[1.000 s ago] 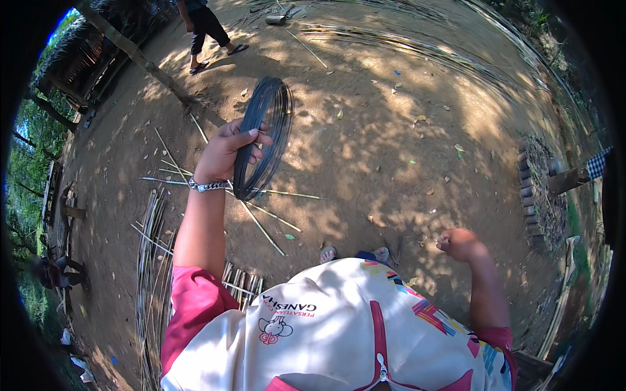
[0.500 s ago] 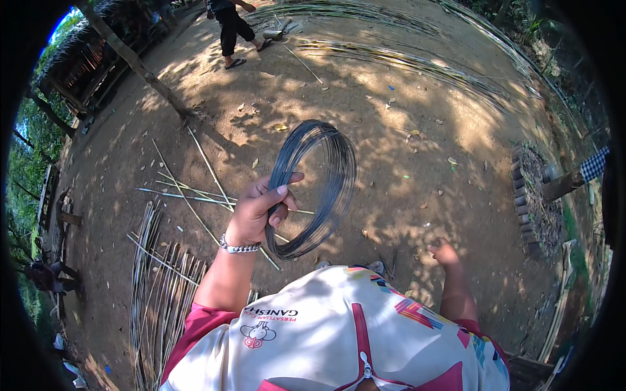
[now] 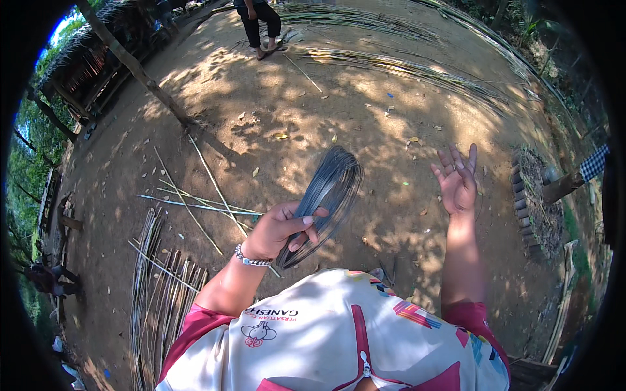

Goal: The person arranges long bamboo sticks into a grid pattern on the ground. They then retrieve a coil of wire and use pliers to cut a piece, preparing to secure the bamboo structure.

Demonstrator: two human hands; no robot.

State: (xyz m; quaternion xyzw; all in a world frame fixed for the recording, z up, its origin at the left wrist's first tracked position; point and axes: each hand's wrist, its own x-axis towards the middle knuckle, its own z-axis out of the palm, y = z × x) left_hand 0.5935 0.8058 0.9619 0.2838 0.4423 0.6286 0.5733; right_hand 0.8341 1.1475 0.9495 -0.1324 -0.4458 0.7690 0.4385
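**Wire coil turned edge-on, right hand lifted**

Since the earlier frame, the coil of dark wire (image 3: 324,201) has been swung from face-on to nearly edge-on, and the right hand (image 3: 456,179) has been raised from low beside the body. The coil is gripped at its near rim by the left hand (image 3: 282,228), fingers curled shut around the strands. To the right, the right hand is held apart from the coil, palm up, fingers spread wide, nothing in it. Split bamboo strips (image 3: 195,202) lie on the dirt at left. Farther off, a person's legs (image 3: 261,26) are seen.

Dark wire coil (image 3: 329,195), edge-on, upright
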